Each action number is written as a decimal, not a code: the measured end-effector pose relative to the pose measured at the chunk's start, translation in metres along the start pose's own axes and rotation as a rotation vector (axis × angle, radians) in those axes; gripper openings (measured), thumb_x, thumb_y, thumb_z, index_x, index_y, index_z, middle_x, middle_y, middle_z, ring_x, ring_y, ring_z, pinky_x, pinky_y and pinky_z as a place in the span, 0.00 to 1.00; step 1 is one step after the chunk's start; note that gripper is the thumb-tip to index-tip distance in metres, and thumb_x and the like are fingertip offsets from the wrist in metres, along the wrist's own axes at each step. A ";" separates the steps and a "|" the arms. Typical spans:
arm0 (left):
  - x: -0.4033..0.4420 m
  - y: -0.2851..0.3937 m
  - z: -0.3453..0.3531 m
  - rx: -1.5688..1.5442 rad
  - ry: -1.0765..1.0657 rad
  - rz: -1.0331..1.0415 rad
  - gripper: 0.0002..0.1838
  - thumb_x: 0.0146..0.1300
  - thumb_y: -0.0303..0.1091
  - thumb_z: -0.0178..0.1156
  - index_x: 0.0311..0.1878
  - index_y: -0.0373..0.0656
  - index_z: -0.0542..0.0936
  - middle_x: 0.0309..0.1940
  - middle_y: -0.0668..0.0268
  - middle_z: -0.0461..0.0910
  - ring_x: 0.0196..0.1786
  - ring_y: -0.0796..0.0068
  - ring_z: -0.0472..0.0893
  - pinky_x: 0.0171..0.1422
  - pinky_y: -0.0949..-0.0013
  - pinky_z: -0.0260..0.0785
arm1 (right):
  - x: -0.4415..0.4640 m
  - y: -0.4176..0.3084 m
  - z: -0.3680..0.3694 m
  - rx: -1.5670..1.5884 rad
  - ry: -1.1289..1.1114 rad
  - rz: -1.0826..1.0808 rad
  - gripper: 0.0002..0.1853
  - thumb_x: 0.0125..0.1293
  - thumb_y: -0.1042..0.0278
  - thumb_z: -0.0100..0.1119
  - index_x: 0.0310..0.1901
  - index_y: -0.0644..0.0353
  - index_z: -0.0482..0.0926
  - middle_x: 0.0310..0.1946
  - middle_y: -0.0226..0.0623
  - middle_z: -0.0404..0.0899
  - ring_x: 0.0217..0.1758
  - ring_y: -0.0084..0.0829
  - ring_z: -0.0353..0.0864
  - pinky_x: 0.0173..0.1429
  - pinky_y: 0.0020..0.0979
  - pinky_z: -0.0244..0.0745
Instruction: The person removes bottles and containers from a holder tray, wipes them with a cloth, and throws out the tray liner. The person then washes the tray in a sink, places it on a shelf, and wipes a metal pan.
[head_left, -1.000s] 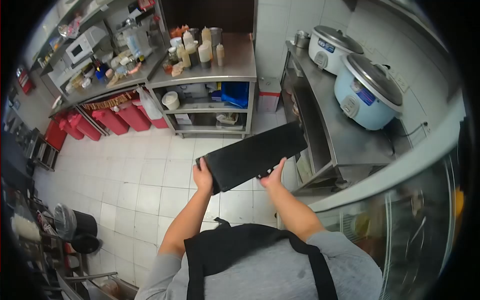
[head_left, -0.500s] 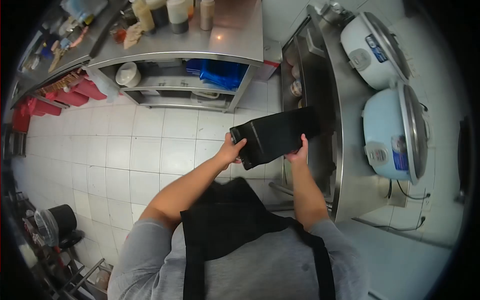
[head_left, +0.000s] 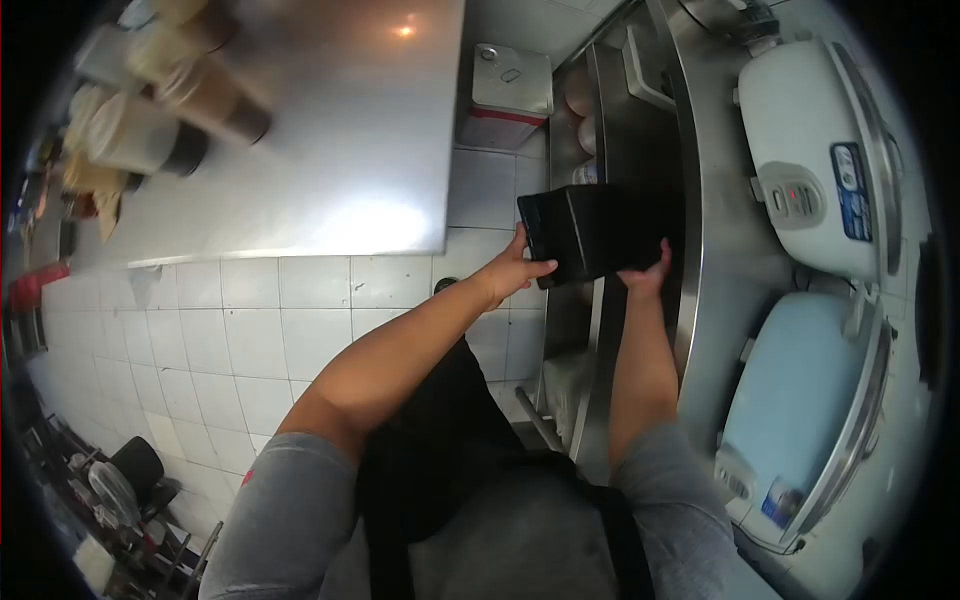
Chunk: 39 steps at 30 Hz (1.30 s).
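A long black box-like object [head_left: 575,235] is partly inside the shelf opening under the right-hand steel counter; its far end is lost in the dark. My left hand [head_left: 510,270] grips its near end, thumb on the front face and fingers behind the edge. Under its lower side, near the shelf, my right hand [head_left: 648,272] supports it with the thumb up. Some of the right fingers are hidden beneath the object.
A steel table [head_left: 340,170] with sauce bottles [head_left: 150,135] stands at the upper left. On the right counter [head_left: 715,200] are a white rice cooker [head_left: 810,150] and a blue one [head_left: 800,390]. A metal tin [head_left: 510,80] sits between table and shelf.
The black object has moved right and partly into the shelf, with both hands still on it. The view has come closer to the table and the rice cookers.
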<state>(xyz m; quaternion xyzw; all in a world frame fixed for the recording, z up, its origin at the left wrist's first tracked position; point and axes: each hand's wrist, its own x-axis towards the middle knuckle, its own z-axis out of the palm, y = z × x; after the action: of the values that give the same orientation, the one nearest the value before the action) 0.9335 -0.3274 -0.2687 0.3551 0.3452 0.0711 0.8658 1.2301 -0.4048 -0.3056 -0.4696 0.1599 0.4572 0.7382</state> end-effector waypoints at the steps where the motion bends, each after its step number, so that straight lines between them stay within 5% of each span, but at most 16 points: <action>1: 0.017 0.004 -0.002 0.092 0.007 0.041 0.56 0.58 0.43 0.64 0.73 0.53 0.28 0.71 0.60 0.53 0.67 0.63 0.62 0.63 0.60 0.62 | 0.015 -0.007 0.015 -0.009 0.075 -0.034 0.30 0.49 0.47 0.62 0.56 0.47 0.74 0.54 0.35 0.75 0.56 0.44 0.72 0.57 0.57 0.67; 3: 0.041 0.007 -0.007 0.283 0.022 0.125 0.54 0.60 0.41 0.63 0.74 0.54 0.30 0.72 0.58 0.52 0.69 0.61 0.60 0.65 0.57 0.61 | 0.044 -0.014 0.038 -0.024 0.221 -0.098 0.29 0.51 0.48 0.60 0.56 0.48 0.74 0.54 0.36 0.75 0.57 0.44 0.72 0.56 0.57 0.69; 6: 0.033 -0.022 -0.038 0.273 -0.044 0.108 0.51 0.62 0.36 0.60 0.74 0.57 0.31 0.72 0.54 0.50 0.71 0.59 0.56 0.68 0.55 0.58 | 0.112 -0.022 0.041 0.013 0.110 -0.144 0.29 0.50 0.48 0.61 0.55 0.50 0.75 0.55 0.39 0.75 0.56 0.45 0.72 0.57 0.57 0.67; 12: -0.087 -0.153 -0.139 0.185 0.234 -0.249 0.49 0.61 0.29 0.61 0.74 0.56 0.36 0.69 0.57 0.56 0.65 0.63 0.65 0.63 0.63 0.67 | 0.216 -0.075 0.021 0.061 -0.097 -0.425 0.33 0.53 0.44 0.62 0.60 0.51 0.71 0.59 0.40 0.70 0.62 0.47 0.66 0.63 0.58 0.60; 14: -0.145 -0.227 -0.175 0.199 0.257 -0.356 0.41 0.63 0.31 0.59 0.74 0.46 0.45 0.69 0.58 0.55 0.66 0.66 0.64 0.67 0.62 0.63 | 0.214 -0.083 0.025 -0.218 0.086 -0.681 0.35 0.54 0.44 0.62 0.62 0.50 0.69 0.61 0.40 0.67 0.65 0.47 0.62 0.65 0.59 0.57; 15: -0.169 -0.241 -0.179 0.208 0.217 -0.322 0.36 0.65 0.41 0.57 0.71 0.45 0.53 0.69 0.58 0.55 0.66 0.64 0.63 0.68 0.58 0.61 | 0.199 -0.078 0.034 -0.522 0.237 -0.887 0.36 0.54 0.44 0.62 0.63 0.49 0.68 0.63 0.39 0.66 0.67 0.47 0.60 0.66 0.59 0.55; 16: -0.191 -0.256 -0.180 0.177 0.244 -0.389 0.36 0.65 0.42 0.57 0.71 0.45 0.54 0.68 0.58 0.56 0.66 0.63 0.64 0.68 0.58 0.62 | 0.184 -0.066 0.044 -0.913 0.337 -1.114 0.36 0.54 0.44 0.63 0.64 0.49 0.67 0.64 0.39 0.64 0.68 0.47 0.58 0.67 0.60 0.54; 18: -0.207 -0.239 -0.163 0.102 0.325 -0.504 0.35 0.64 0.42 0.57 0.71 0.45 0.54 0.67 0.57 0.57 0.65 0.63 0.64 0.67 0.58 0.62 | 0.144 -0.027 0.072 -1.500 0.230 -1.440 0.38 0.55 0.44 0.63 0.66 0.48 0.65 0.66 0.39 0.62 0.71 0.47 0.54 0.69 0.60 0.51; 19: -0.212 -0.234 -0.156 0.075 0.356 -0.537 0.35 0.64 0.43 0.57 0.70 0.45 0.55 0.67 0.57 0.57 0.65 0.63 0.65 0.67 0.58 0.62 | 0.127 -0.007 0.087 -1.733 0.183 -1.378 0.39 0.55 0.44 0.63 0.67 0.47 0.64 0.68 0.39 0.60 0.73 0.47 0.52 0.70 0.61 0.49; 21: -0.218 -0.228 -0.143 0.039 0.400 -0.576 0.35 0.64 0.44 0.57 0.70 0.45 0.55 0.66 0.57 0.58 0.64 0.62 0.65 0.66 0.57 0.62 | 0.093 0.032 0.120 -2.310 0.302 -0.875 0.42 0.55 0.50 0.65 0.70 0.35 0.55 0.72 0.35 0.50 0.75 0.46 0.44 0.69 0.67 0.43; 22: -0.220 -0.225 -0.137 0.026 0.416 -0.583 0.35 0.64 0.44 0.57 0.70 0.45 0.56 0.65 0.56 0.58 0.64 0.62 0.65 0.66 0.57 0.63 | 0.107 0.035 0.108 -2.247 0.308 -0.997 0.46 0.50 0.50 0.68 0.70 0.30 0.54 0.73 0.31 0.48 0.75 0.47 0.46 0.64 0.72 0.46; 30: -0.241 -0.214 -0.111 -0.029 0.494 -0.583 0.33 0.63 0.47 0.57 0.68 0.46 0.58 0.61 0.55 0.62 0.61 0.60 0.68 0.63 0.57 0.64 | 0.179 0.025 0.172 -2.040 0.461 -1.000 0.41 0.50 0.47 0.68 0.66 0.34 0.60 0.67 0.38 0.56 0.69 0.45 0.58 0.63 0.67 0.52; 39: -0.268 -0.238 -0.104 -0.094 0.544 -0.553 0.32 0.62 0.50 0.57 0.65 0.46 0.62 0.57 0.53 0.66 0.58 0.57 0.70 0.61 0.57 0.65 | 0.209 0.030 0.210 -2.146 0.560 -0.843 0.41 0.57 0.43 0.60 0.69 0.42 0.55 0.71 0.42 0.47 0.74 0.49 0.44 0.67 0.68 0.43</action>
<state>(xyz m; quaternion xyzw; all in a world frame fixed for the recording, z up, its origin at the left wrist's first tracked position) 0.6354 -0.5429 -0.3329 0.1766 0.6412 -0.0578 0.7445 1.2756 -0.1147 -0.3552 -0.9477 -0.3165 -0.0405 -0.0013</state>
